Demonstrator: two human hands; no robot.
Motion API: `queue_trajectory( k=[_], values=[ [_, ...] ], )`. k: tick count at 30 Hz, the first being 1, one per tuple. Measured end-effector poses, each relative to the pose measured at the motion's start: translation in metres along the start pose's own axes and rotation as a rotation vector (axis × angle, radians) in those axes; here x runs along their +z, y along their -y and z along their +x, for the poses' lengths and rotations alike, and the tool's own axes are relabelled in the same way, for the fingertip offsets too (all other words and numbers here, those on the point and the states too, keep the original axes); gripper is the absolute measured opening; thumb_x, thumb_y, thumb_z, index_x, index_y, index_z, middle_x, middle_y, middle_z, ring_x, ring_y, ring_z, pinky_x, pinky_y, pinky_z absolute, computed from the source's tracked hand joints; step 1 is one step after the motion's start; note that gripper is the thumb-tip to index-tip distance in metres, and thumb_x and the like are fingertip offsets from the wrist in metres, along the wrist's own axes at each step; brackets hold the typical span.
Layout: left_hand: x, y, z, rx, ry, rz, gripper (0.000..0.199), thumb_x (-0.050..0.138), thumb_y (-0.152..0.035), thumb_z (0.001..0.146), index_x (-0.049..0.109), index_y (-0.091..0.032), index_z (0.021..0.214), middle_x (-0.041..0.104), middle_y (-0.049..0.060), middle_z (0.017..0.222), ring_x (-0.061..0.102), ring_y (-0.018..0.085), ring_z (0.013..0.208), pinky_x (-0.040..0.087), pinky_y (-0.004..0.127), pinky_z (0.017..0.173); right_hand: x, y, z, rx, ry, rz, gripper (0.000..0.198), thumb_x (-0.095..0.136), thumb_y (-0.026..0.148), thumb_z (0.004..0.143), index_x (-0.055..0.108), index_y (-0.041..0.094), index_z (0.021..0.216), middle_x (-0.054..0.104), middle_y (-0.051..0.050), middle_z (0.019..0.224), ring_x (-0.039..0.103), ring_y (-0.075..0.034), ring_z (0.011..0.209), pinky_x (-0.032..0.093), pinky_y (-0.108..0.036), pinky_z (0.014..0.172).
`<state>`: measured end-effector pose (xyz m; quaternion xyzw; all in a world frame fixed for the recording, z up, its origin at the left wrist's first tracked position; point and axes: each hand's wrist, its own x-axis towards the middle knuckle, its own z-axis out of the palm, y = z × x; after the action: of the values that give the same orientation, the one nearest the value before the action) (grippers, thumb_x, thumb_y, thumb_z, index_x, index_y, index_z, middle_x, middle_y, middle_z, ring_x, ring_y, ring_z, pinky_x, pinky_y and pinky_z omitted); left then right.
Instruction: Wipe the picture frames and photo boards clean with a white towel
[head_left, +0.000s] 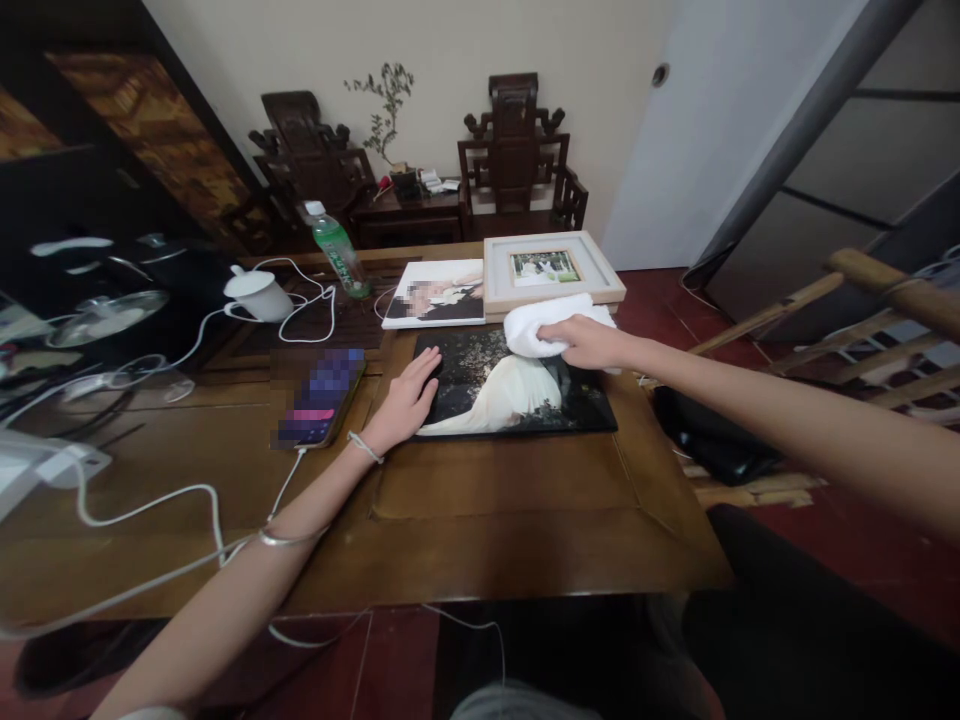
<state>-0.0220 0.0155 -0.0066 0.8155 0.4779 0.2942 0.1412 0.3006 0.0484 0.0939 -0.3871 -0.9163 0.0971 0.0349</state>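
Note:
A dark photo panel [517,395] showing a white gown lies flat on the wooden table. My left hand [407,398] rests on its left edge, fingers stretched out and holding nothing. Bunched in my right hand [589,343] is a white cloth [534,325], over the panel's upper right part. Whether the cloth touches the panel all along its underside is hidden. Just behind the panel lie a white-edged photo print [435,292] and a light wooden picture frame [611,288] holding a small photo.
Left of the panel, a phone [322,400] is plugged into a white cable [285,485]. Further back stand a green-labelled bottle [339,250] and a lidded white cup [259,294]. A glass-lidded pan [109,315] is at far left. The wooden table [510,540] ends near my body; a bamboo chair [892,290] stands right.

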Motion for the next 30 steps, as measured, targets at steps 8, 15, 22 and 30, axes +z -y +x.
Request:
queue_trajectory(
  k=[8,15,22,30],
  values=[
    [0.001,-0.001,0.0,-0.006,0.003,-0.001,0.049,0.034,-0.036,0.097,0.047,-0.016,0.139,0.042,0.014,0.15,0.033,0.024,0.143,0.027,0.05,0.117,0.032,0.048,-0.052,0.145,-0.032,-0.07,0.051,0.04,-0.004,0.064,0.058,0.018,0.107,0.062,-0.018,0.118,0.05,-0.034,0.124,0.04,-0.051,0.095],
    [0.0,-0.003,0.0,0.001,0.003,0.01,0.049,0.034,-0.035,0.097,0.048,-0.013,0.138,0.043,0.015,0.15,0.033,0.024,0.143,0.027,0.048,0.118,0.036,0.102,-0.115,0.086,0.091,0.083,0.061,0.04,-0.006,0.062,0.06,0.022,0.111,0.059,-0.014,0.129,0.033,-0.034,0.14,0.033,-0.058,0.107],
    [0.001,-0.002,0.001,0.001,-0.001,0.012,0.049,0.034,-0.035,0.096,0.048,-0.013,0.138,0.043,0.015,0.15,0.033,0.025,0.143,0.027,0.049,0.117,0.021,0.067,-0.08,0.031,0.037,0.123,0.042,0.039,-0.004,0.06,0.058,0.021,0.088,0.065,-0.006,0.082,0.062,-0.026,0.098,0.044,-0.032,0.076],
    [0.0,-0.001,0.0,-0.011,0.007,0.002,0.049,0.034,-0.037,0.097,0.047,-0.015,0.139,0.042,0.014,0.15,0.033,0.024,0.143,0.028,0.05,0.116,0.0,-0.004,-0.011,-0.02,-0.002,0.095,0.028,0.04,0.001,0.056,0.048,0.02,0.075,0.052,0.0,0.068,0.049,-0.016,0.067,0.032,-0.027,0.063]
  ],
)
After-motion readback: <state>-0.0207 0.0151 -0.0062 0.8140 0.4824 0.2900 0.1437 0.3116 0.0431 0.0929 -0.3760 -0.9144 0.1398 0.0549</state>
